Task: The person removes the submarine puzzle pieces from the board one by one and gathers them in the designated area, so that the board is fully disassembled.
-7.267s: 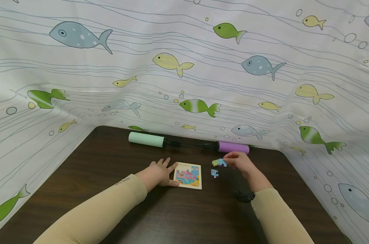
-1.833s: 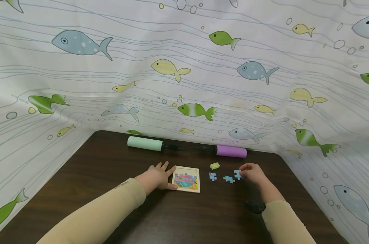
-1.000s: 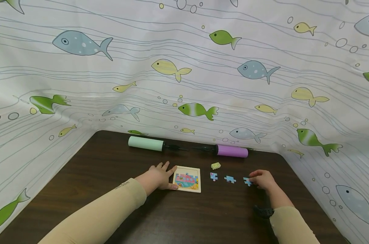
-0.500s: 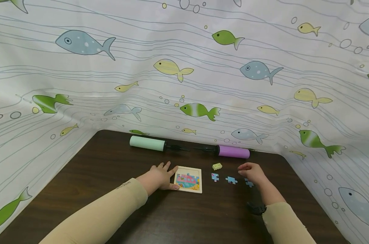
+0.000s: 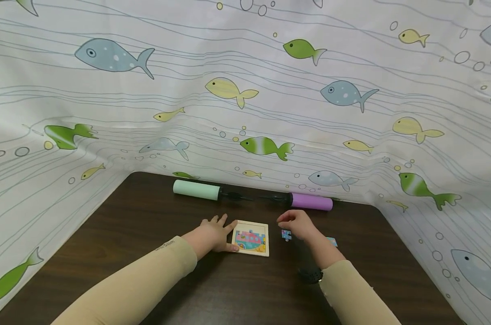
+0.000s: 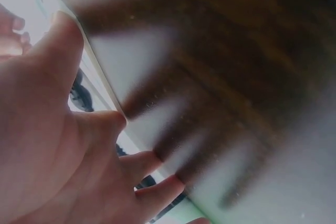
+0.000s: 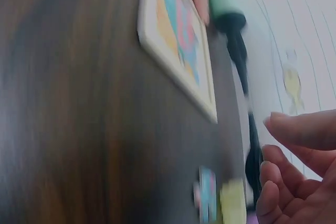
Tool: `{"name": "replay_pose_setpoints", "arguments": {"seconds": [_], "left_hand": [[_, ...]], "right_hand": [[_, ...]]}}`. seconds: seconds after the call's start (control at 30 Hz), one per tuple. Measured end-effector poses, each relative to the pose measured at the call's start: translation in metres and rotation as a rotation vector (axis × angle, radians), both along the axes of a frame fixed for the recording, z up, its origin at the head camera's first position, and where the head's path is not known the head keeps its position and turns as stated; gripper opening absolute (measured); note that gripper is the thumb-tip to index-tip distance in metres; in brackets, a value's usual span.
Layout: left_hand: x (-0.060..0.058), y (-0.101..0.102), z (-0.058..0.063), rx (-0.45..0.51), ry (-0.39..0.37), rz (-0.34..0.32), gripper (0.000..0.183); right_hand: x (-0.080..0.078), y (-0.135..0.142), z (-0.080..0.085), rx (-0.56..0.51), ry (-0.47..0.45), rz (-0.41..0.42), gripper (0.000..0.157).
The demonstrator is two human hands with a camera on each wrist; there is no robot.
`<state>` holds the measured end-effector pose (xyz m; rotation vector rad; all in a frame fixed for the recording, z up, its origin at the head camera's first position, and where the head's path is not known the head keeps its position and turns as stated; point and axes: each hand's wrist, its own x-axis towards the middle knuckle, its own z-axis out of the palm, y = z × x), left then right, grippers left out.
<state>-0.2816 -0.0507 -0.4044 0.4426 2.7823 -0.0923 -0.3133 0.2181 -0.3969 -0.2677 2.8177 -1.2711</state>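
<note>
A pale-framed jigsaw puzzle board (image 5: 250, 253), its picture partly filled in pink, blue and orange, lies on the dark table. Spread fingers of my left hand (image 5: 214, 234) rest along its left edge, thumb and index finger touching the frame. My right hand (image 5: 300, 224) hovers over a blue jigsaw piece (image 5: 286, 235), fingers loosely bent. In the right wrist view, thumb and fingers stand apart with nothing between them; the jigsaw piece (image 7: 208, 195) and a pale yellow toy brick (image 7: 233, 203) lie below. Another blue piece (image 5: 332, 241) shows partly beyond my right forearm.
A mint-green hand pump (image 5: 196, 189) and a purple hand pump (image 5: 312, 201) lie along the table's back, black nozzles facing each other. A white fish-print curtain (image 5: 270, 113) encloses the table (image 5: 156, 225) at the back and sides.
Blue pieces were set apart in a row rightward; the board's upper right lost a blue piece. My right hand released the rightmost piece and moved left. The left hand stayed put.
</note>
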Motion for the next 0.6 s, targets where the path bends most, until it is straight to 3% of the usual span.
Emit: {"name": "replay_pose_setpoints", "arguments": {"seconds": [0.3,0.47,0.6], "left_hand": [[-0.001,0.002,-0.002,-0.013,-0.006,0.021,0.092],[-0.001,0.002,-0.002,-0.021,-0.017,0.012,0.092],[-0.001,0.002,-0.001,-0.026,-0.016,0.009,0.091]], "right_hand": [[0.003,-0.063,-0.009,0.059,-0.004,0.155,0.003],[0.002,-0.077,-0.020,0.069,0.005,0.212,0.005],[0.002,-0.082,-0.023,0.051,-0.046,0.218,0.014]]}}
